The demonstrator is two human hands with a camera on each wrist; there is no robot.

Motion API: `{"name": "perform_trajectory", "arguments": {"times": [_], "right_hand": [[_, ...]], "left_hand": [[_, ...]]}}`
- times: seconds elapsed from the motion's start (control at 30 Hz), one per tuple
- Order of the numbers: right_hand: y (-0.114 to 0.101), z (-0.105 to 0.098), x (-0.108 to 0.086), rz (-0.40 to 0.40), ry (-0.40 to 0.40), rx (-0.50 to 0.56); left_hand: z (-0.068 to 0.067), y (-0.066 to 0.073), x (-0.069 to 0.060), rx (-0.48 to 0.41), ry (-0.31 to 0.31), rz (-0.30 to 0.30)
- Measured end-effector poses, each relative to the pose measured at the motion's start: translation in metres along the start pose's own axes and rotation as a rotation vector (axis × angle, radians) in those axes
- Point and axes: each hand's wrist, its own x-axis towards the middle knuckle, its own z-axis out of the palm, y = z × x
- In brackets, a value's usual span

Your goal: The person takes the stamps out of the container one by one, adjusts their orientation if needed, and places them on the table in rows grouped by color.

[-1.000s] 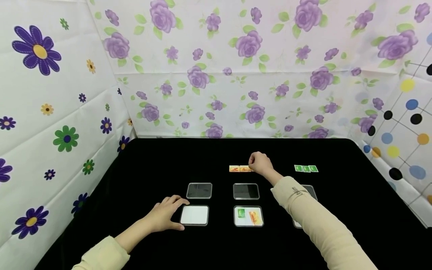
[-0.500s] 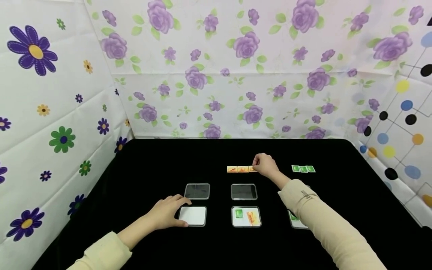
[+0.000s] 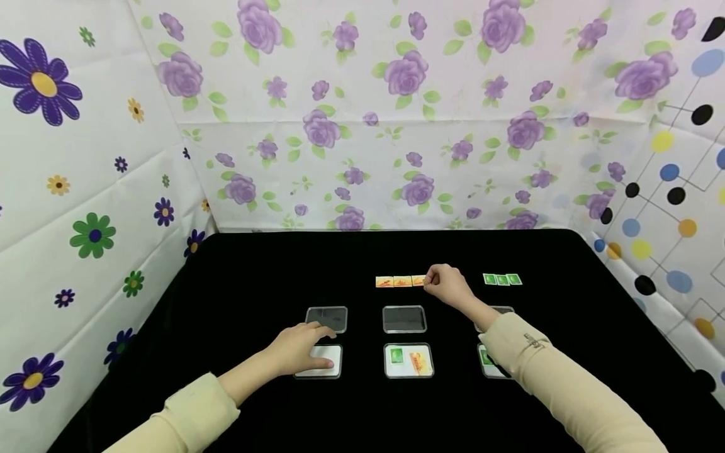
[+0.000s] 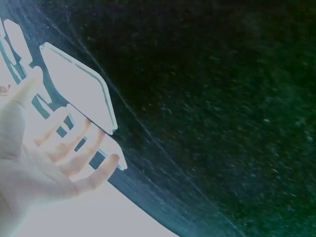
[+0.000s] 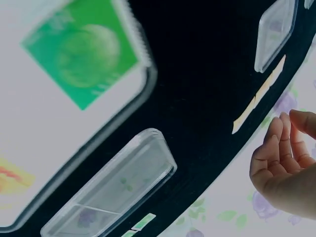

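My left hand (image 3: 300, 347) spreads over the left edges of a white case (image 3: 325, 372) and the transparent case (image 3: 335, 319) behind it. It holds nothing; in the left wrist view its fingers (image 4: 101, 175) are apart. My right hand (image 3: 453, 288) is at the right end of a row of orange picture cards (image 3: 403, 282), thumb and fingertips close together. In the right wrist view the hand (image 5: 289, 163) shows curled fingers and no visible card; whether a thin card is pinched cannot be told. A middle white case (image 3: 409, 371) bears a green card (image 3: 396, 356) and an orange card (image 3: 419, 363).
Several green cards (image 3: 501, 279) lie at the back right. Transparent cases (image 3: 404, 319) stand in a row behind the white ones. The right white case, partly under my sleeve (image 3: 544, 365), bears a green card (image 5: 81, 54) and an orange one (image 5: 12, 175). Patterned cloth walls surround the black table.
My right hand has shifted slightly right along the orange row, uncovering more of the third card. My left hand has moved inward over the white case. The head view has turned slightly right.
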Motion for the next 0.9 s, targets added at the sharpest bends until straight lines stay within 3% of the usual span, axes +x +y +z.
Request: {"name": "perform_trajectory", "arguments": {"times": [0.37,0.63,0.9], "right_hand": [[0.0,0.004,-0.034,-0.097,-0.039,0.026],[-0.001,0.004,-0.055,-0.125,-0.071,0.048],[-0.001,0.001,-0.067,-0.134,-0.098,0.11]], "left_hand": [[0.012,0.014,0.015,0.046,0.053,0.126],[0.017,0.034,0.033,0.002,0.002,0.105],[0.026,0.051,0.045,-0.055,0.006,0.108]]}}
